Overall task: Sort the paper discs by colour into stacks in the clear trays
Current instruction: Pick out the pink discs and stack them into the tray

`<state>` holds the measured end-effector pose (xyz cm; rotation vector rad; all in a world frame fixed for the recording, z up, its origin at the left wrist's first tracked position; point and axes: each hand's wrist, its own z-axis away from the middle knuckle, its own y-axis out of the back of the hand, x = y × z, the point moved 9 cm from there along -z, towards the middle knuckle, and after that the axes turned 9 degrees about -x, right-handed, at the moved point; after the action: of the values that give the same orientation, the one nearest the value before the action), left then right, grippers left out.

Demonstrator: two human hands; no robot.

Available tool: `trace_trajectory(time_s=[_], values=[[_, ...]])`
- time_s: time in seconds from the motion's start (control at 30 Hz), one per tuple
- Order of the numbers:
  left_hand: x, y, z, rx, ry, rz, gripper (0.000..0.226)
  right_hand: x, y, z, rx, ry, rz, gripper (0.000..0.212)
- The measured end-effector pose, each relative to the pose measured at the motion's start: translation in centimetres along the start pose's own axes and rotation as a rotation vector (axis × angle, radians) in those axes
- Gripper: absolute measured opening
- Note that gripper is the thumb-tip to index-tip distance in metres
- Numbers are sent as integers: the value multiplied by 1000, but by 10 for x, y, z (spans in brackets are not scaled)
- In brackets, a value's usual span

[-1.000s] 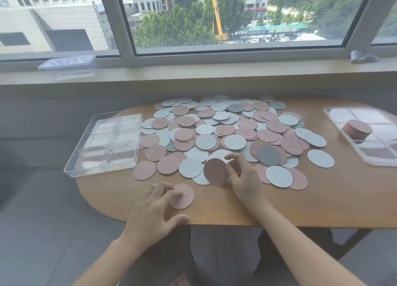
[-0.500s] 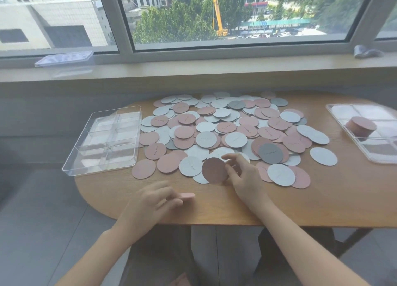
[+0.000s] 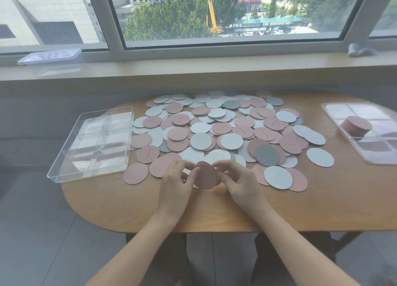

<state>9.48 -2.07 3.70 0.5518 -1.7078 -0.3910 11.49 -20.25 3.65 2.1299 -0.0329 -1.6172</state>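
A heap of pink, pale grey and dark grey paper discs (image 3: 221, 131) covers the middle of the wooden table (image 3: 129, 206). Just in front of the heap, both hands hold a small stack of pink discs (image 3: 207, 177) tilted on edge. My left hand (image 3: 178, 182) pinches its left rim and my right hand (image 3: 240, 182) pinches its right rim. A clear divided tray (image 3: 71, 169) with nothing in it lies at the left. Another clear tray (image 3: 348, 144) at the right holds a stack of pink discs (image 3: 356, 125).
A single pale grey disc (image 3: 320, 157) lies apart near the right tray. On the window sill sit a clear lid (image 3: 49, 55) at the left and a crumpled cloth (image 3: 361, 49) at the right. Bare wood runs along the table's front edge.
My left hand lifted the pink disc from the table's front edge and carried it right to the disc in my right hand. Both hands now hold the pink discs together.
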Motion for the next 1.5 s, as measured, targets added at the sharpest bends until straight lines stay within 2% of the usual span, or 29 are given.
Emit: trace_trajectory(time_s=[0.23,0.43,0.53,0.6,0.67,0.77,0.87,1.03,1.13,1.27,1.37,1.5], values=[[-3,1,2,26,33,74,12,4,-4,-2,-29,2,44,22],[1,4,3,15,-39,99,13,3,-13,-3,-79,6,188,37],[-3,21,-1,26,-138,-124,12,11,-4,-3,-3,3,149,32],[-18,35,-14,1,-138,-352,28,16,2,-4,43,-43,111,32],[-41,47,-31,-90,-45,-521,44,11,3,-11,42,-27,104,38],[-65,52,-48,-264,79,-628,57,-1,3,-29,43,48,156,37],[-69,49,-55,-354,77,-660,54,1,0,-52,28,58,162,29],[-68,56,-66,-337,132,-559,50,7,-8,-79,-7,98,180,29],[-63,62,-69,-309,132,-456,33,16,-6,-84,10,54,121,30],[-57,76,-69,-215,133,-283,26,26,-1,-78,40,7,38,39],[-48,82,-72,-128,137,-114,16,34,0,-80,39,-22,18,36],[-25,62,-78,-73,74,62,15,31,-1,-80,39,3,11,35]])
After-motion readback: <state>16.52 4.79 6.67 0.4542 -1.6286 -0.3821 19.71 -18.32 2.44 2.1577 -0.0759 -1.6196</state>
